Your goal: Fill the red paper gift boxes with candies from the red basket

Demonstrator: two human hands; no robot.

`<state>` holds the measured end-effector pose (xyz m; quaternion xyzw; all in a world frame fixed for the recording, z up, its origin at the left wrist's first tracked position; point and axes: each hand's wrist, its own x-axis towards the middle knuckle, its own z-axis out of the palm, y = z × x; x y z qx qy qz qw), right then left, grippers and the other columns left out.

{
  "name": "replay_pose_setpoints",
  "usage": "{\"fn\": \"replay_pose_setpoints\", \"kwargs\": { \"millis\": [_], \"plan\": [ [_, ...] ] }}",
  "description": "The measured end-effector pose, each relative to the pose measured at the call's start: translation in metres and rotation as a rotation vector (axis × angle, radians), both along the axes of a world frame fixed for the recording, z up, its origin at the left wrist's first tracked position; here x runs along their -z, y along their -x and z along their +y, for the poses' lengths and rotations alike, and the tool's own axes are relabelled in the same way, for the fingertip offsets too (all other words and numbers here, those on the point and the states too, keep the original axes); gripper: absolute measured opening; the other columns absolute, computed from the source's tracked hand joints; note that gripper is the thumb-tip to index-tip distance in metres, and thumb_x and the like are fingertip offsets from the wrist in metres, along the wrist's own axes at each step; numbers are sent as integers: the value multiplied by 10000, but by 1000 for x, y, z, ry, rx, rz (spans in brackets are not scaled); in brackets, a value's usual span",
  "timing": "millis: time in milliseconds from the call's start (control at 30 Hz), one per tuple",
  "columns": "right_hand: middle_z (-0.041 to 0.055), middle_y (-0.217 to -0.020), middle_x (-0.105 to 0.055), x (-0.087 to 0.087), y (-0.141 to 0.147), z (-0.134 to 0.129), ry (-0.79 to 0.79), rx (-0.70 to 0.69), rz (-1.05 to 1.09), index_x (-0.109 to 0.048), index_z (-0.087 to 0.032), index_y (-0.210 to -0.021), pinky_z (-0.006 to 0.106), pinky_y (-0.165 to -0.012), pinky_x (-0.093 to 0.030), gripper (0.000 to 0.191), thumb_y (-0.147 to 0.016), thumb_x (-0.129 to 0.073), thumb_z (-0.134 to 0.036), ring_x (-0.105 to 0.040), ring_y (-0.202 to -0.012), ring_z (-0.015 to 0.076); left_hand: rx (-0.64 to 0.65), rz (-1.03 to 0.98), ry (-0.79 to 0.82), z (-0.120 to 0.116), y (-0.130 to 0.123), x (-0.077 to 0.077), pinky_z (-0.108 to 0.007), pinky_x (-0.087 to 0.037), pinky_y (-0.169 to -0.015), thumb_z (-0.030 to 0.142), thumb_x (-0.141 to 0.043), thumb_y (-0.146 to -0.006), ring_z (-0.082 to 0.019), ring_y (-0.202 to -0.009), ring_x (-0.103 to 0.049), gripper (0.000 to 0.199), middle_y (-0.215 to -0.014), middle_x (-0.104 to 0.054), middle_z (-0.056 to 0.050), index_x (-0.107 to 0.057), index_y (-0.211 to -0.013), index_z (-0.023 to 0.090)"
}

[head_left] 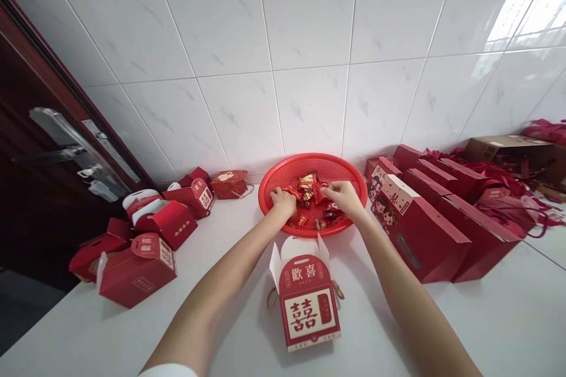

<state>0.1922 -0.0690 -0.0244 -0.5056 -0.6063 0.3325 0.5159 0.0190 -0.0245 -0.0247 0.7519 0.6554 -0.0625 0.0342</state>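
Note:
Both hands reach into a red plastic basket (306, 159) that holds several small wrapped packets. My left hand (284, 200) is over the basket's left side, its fingers closed on a red packet (292, 191). Toward the right side, my right hand (344, 197) pinches another red packet (319, 192). A gold and red packet (307, 180) lies between and behind them. In front of the basket, between my forearms, stands a red and white gift box (306, 300) with its top flaps open and a cord at each side.
Several red boxes (137, 271) stand at the left, by a dark door with a metal handle (66, 135). Rows of red gift boxes (424, 235) and a cardboard box (508, 147) fill the right. A tiled wall rises behind.

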Motion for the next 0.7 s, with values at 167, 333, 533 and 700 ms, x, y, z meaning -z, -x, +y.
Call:
{"fn": "replay_pose_setpoints", "kwargs": {
  "millis": [167, 333, 533, 700],
  "plan": [
    [-47, -468, -386, 1, -1, 3, 1, -6, 10, -399, -218, -468, 240, -472, -265, 389, -668, -662, -423, -342, -488, 93, 30, -147, 29, 10, -1, 7, -597, -357, -1035, 296, -905, -606, -434, -1253, -532, 448, -1159, -705, -197, -746, -1013, 199],
    [-50, -471, -383, 3, -1, 4, 4, 1, 23, -409, -218, -477, 243, -480, -262, 394, -672, -665, -445, -331, -491, 91, 58, -362, 84, 12, 7, 2, -478, -510, -970, 374, -677, -920, -240, -1071, -659, 251, -1111, -707, -90, -692, -1040, 154],
    [-36, -464, -438, 4, -1, 6, 26, 24, 54, -420, -217, -483, 241, -476, -293, 393, -689, -659, -450, -370, -480, 95, 76, -865, 105, 14, 15, -8, -306, -576, -740, 171, -726, -766, -226, -834, -729, 68, -809, -755, -21, -689, -821, 156],
    [-1, -585, -586, 5, -3, 10, 60, 90, 118, -544, -201, -651, 237, -495, -368, 280, -700, -685, -438, -500, -529, 121, 48, -1213, 104, 14, 15, -11, -330, -595, -794, 191, -740, -736, -225, -879, -731, 162, -887, -774, -47, -689, -884, 148]
  ]
}}
